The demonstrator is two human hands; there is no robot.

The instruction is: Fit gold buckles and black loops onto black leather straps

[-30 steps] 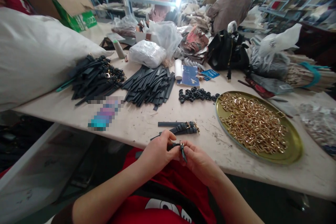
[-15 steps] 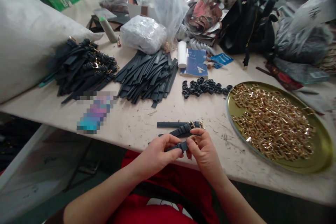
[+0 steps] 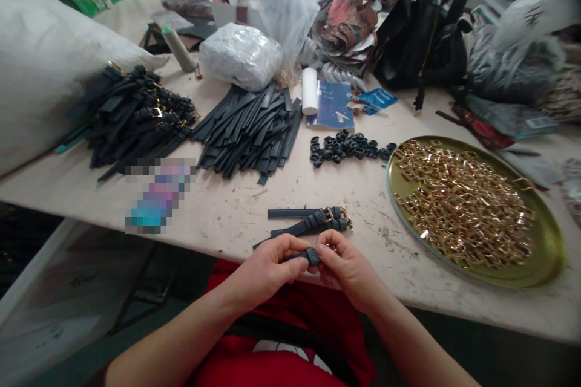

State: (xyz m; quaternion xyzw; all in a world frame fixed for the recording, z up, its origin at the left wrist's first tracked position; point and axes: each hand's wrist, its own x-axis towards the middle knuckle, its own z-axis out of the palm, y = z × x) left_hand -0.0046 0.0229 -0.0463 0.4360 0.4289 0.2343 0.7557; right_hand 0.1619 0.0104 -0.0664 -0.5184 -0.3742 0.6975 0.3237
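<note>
Just over the table's front edge, my left hand pinches a dark leather strap between thumb and fingers. My right hand closes on the strap's other end, where a bit of gold buckle shows; the fingers cover most of it. A loop sits around the strap between the two hands. Right behind them lie several straps with gold buckles, partly overlapping. Farther back is a heap of small black loops, and to the right a round tray holds many gold buckles.
Plain black straps are piled in the middle, buckled straps at the left. A white roll stands by a blue booklet. A blurred-out item lies front left. Plastic bags and a black bag line the back.
My right hand has shifted slightly left and down, its fingers now closer around the buckle end. My left hand keeps its hold. The whole view has shifted a little.
</note>
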